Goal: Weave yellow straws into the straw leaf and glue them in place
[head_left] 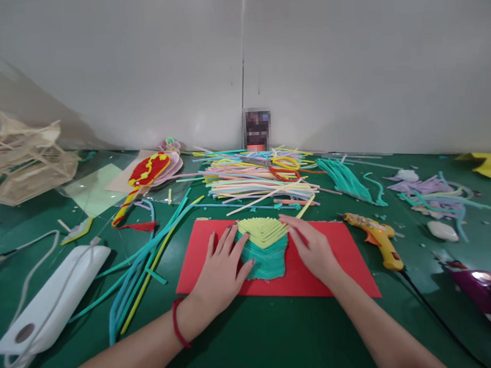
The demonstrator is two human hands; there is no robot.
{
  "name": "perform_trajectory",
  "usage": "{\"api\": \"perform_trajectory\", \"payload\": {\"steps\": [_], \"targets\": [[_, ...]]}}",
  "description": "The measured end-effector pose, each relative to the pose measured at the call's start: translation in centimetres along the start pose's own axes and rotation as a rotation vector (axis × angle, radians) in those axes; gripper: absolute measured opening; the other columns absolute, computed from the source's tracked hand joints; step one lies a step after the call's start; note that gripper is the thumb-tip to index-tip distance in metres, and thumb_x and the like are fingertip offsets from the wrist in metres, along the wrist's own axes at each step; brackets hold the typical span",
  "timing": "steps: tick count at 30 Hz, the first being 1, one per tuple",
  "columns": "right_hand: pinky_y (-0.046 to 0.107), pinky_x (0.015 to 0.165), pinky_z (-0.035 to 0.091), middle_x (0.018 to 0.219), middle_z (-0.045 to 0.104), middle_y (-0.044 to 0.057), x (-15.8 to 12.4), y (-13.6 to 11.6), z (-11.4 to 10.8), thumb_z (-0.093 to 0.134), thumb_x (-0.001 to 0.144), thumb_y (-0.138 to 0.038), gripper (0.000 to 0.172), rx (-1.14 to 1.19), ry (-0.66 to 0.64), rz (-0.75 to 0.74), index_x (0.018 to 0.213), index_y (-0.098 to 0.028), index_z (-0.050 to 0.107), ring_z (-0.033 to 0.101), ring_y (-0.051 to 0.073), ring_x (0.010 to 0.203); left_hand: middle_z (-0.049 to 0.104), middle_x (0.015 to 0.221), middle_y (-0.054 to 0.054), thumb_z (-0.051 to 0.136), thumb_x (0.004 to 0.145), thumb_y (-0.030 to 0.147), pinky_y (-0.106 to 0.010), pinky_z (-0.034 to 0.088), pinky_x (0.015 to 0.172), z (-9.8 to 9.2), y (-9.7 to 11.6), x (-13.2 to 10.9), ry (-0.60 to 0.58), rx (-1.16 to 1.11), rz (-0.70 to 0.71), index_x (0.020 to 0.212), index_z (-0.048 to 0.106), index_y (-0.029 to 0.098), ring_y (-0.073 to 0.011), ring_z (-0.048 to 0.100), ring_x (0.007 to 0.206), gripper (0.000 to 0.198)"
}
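Observation:
A red sheet [331, 256] lies on the green table in front of me. On its middle sits a piece made of pipe cleaner rows, with a yellow V-shaped layer [263, 231] on top and a teal layer [266, 264] below. My left hand [221, 267] rests with spread fingers on the sheet and the left edge of this piece. At the upper right edge of the yellow layer, my right hand [310, 244] pinches a yellow pipe cleaner [307, 205], whose free end points up and right. Its lower end is hidden by my fingers.
A pile of pipe cleaners [262, 186] with scissors [283, 168] on it lies behind the sheet. To the right are a yellow glue gun [374, 235] and a purple tool [483, 289]; at left, a white power bank-like box [57, 295] and loose stems [150, 249].

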State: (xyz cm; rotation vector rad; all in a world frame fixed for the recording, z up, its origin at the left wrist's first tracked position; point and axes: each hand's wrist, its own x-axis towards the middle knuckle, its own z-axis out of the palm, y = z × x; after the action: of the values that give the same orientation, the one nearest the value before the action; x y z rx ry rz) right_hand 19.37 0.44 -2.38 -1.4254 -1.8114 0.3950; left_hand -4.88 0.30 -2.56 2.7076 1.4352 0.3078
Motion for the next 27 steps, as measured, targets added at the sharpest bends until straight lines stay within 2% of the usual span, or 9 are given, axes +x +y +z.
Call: {"api": "perform_trajectory", "payload": {"steps": [3,5,8,11,13,17,20,23,27], "targets": [[0.039,0.089,0.051,0.106,0.070,0.010,0.6,1.6,-0.7,0.040,0.094,-0.031,0.029,-0.076,0.240,0.095,0.106,-0.021,0.065,0.064,0.022,0.101,0.034,0.152,-0.014,0.038,0.097,0.045,-0.056,0.032,0.108,0.2,0.1,0.0,0.029,0.030,-0.043,0.146,0.033,0.023,-0.0313,0.033,0.139,0.054],[0.037,0.079,0.053,0.097,0.068,0.010,0.8,2.4,-1.0,0.044,0.092,-0.036,0.029,-0.112,0.314,0.178,0.102,-0.019,0.065,0.064,0.021,0.087,0.035,0.151,-0.016,0.041,0.096,0.046,-0.057,0.033,0.107,0.4,0.2,-0.1,0.045,0.052,-0.064,0.148,0.030,0.024,-0.0337,0.033,0.139,0.058],[0.037,0.074,0.051,0.087,0.066,0.007,0.9,3.0,-0.9,0.047,0.091,-0.044,0.033,-0.156,0.242,0.193,0.105,-0.021,0.066,0.060,0.020,0.076,0.038,0.149,-0.018,0.040,0.096,0.045,-0.058,0.035,0.105,0.6,0.2,-0.3,0.051,0.065,-0.056,0.147,0.032,0.025,-0.0350,0.036,0.137,0.056],[0.038,0.079,0.049,0.088,0.065,0.007,0.8,3.1,-0.7,0.048,0.091,-0.046,0.031,-0.194,0.096,0.096,0.098,-0.025,0.070,0.059,0.022,0.084,0.038,0.149,-0.018,0.040,0.096,0.043,-0.057,0.037,0.104,0.6,0.2,-0.3,0.059,0.067,-0.043,0.146,0.036,0.026,-0.0344,0.038,0.136,0.053],[0.038,0.080,0.049,0.089,0.065,0.007,0.7,3.0,-0.5,0.048,0.092,-0.046,0.031,-0.194,0.062,0.087,0.091,-0.026,0.072,0.060,0.023,0.087,0.038,0.149,-0.018,0.039,0.096,0.042,-0.056,0.039,0.103,0.5,0.1,-0.4,0.065,0.069,-0.039,0.145,0.036,0.026,-0.0341,0.038,0.136,0.052],[0.039,0.082,0.050,0.093,0.068,0.007,0.7,2.8,-0.6,0.048,0.091,-0.048,0.032,-0.144,0.074,0.139,0.085,-0.025,0.070,0.061,0.023,0.091,0.039,0.148,-0.018,0.038,0.097,0.039,-0.058,0.040,0.101,0.4,0.0,-0.3,0.060,0.051,-0.027,0.145,0.036,0.026,-0.0345,0.038,0.136,0.051],[0.038,0.080,0.052,0.093,0.071,0.007,0.7,2.3,-0.9,0.051,0.088,-0.051,0.034,-0.055,0.111,0.251,0.097,-0.024,0.068,0.065,0.022,0.086,0.038,0.149,-0.016,0.040,0.096,0.037,-0.058,0.038,0.104,0.3,0.0,-0.3,0.042,0.000,-0.033,0.145,0.035,0.027,-0.0330,0.036,0.137,0.051],[0.036,0.074,0.054,0.088,0.073,0.006,0.6,1.9,-1.1,0.055,0.083,-0.053,0.042,0.037,0.145,0.377,0.111,-0.022,0.063,0.067,0.021,0.076,0.034,0.152,-0.013,0.041,0.096,0.034,-0.055,0.034,0.108,0.0,-0.1,-0.2,0.039,-0.083,-0.037,0.145,0.035,0.026,-0.0295,0.032,0.140,0.050],[0.036,0.076,0.054,0.092,0.073,0.008,0.4,1.7,-0.9,0.059,0.080,-0.051,0.041,0.114,0.140,0.398,0.108,-0.022,0.064,0.067,0.021,0.081,0.033,0.152,-0.012,0.037,0.097,0.029,-0.052,0.032,0.111,-0.3,-0.2,0.0,0.060,-0.174,-0.048,0.144,0.034,0.026,-0.0260,0.031,0.140,0.048]]}}
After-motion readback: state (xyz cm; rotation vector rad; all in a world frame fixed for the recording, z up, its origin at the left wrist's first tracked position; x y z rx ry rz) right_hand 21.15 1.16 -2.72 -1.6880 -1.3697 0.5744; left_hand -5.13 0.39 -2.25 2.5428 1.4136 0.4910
